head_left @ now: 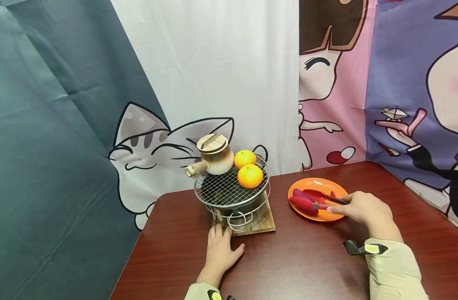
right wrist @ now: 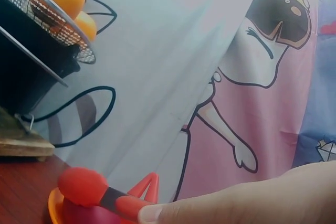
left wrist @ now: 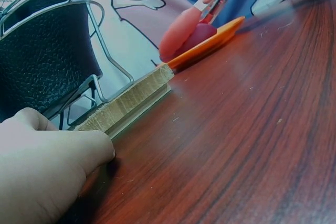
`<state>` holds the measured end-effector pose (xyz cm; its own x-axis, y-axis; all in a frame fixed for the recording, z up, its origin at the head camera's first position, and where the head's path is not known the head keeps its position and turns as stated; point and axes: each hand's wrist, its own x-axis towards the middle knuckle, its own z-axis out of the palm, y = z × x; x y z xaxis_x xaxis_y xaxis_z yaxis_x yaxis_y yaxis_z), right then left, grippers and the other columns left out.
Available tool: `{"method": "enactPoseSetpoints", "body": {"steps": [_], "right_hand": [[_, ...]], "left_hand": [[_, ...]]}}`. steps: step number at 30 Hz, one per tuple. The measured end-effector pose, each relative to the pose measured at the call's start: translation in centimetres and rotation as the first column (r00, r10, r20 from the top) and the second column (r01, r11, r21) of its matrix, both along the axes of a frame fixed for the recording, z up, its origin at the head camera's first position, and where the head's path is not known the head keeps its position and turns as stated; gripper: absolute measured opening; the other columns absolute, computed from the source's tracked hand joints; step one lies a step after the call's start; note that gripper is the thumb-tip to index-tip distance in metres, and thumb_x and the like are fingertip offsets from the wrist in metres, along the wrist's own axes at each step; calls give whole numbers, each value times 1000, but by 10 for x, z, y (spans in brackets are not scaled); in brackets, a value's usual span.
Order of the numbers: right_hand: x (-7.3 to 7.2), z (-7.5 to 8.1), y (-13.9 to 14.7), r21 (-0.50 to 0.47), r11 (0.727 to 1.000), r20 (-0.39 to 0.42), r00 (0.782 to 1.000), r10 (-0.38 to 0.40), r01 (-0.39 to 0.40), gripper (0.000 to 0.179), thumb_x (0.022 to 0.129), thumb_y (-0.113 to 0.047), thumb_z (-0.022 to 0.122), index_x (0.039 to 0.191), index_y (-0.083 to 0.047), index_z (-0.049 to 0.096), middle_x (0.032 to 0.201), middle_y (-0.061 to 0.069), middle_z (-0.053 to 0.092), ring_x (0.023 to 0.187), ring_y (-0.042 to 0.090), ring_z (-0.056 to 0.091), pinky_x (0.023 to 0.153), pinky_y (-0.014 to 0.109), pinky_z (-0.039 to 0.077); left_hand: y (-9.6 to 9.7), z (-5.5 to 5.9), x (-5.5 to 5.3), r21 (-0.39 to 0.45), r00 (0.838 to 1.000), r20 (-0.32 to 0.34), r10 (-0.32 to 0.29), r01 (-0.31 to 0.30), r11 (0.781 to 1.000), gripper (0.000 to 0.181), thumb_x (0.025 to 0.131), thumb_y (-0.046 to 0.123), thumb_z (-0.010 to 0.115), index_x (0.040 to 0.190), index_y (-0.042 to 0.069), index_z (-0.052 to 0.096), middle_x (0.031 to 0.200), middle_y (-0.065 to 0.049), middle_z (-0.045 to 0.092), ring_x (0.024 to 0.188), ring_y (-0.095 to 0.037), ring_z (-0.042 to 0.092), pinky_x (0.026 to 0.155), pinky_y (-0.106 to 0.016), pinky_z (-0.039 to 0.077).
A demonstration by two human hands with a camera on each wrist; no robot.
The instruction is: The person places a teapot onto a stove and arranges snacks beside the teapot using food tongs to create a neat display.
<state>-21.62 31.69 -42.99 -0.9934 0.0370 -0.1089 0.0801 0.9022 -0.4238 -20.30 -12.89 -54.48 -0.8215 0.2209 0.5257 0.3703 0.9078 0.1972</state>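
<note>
My right hand (head_left: 368,212) pinches a pair of tongs with red tips (head_left: 304,204) over an orange plate (head_left: 300,185) at the right. The tips are about a smooth purple-red thing (head_left: 310,209) on the plate; whether they clamp it I cannot tell. In the right wrist view a thumb (right wrist: 152,214) lies along the tongs' handle. My left hand (head_left: 219,248) is spread at the near left corner of a wooden board (head_left: 268,225), its fingertips at the board's edge. The left wrist view shows the thumb (left wrist: 97,148) low beside that edge.
On the board stands a dark round stove (left wrist: 50,51) in a wire frame, topped by a mesh grill (head_left: 221,191). The grill bears a lidded pot (head_left: 221,160) with a side handle and two oranges (head_left: 250,176). A printed curtain (head_left: 214,62) hangs behind the brown table (head_left: 289,258).
</note>
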Motion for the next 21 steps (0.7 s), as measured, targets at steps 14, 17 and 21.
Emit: {"method": "enactPoseSetpoints", "body": {"steps": [14, 17, 21], "right_hand": [[-1, -3, 1, 0, 1000, -40, 999, -1, 1, 93, 74, -82, 63, 130, -7, 68, 119, 33, 63, 98, 45, 61, 63, 56, 50], [-1, -3, 0, -7, 1000, -49, 999, -7, 6, 95, 75, -83, 62, 131, -5, 67, 119, 33, 63, 98, 45, 60, 62, 55, 50], [-1, -5, 0, -15, 1000, -78, 997, -17, 16, 100, 74, -84, 60, 131, -3, 65, 118, 33, 64, 96, 44, 61, 61, 52, 50]], "left_hand": [[-1, 0, 0, 9, 999, 32, -4, 3, 1000, 65, 72, 46, 79, 125, 13, 62, 127, -15, 48, 122, -38, 41, 106, -54, 34], [-1, 0, 0, 13, 1000, 30, -7, 7, 1000, 64, 72, 46, 79, 125, 12, 63, 127, -15, 48, 122, -38, 41, 106, -54, 33], [-1, -1, -1, 9, 1000, 22, -6, 6, 1000, 64, 72, 46, 78, 124, 13, 63, 128, -15, 48, 123, -38, 41, 106, -53, 33]]}}
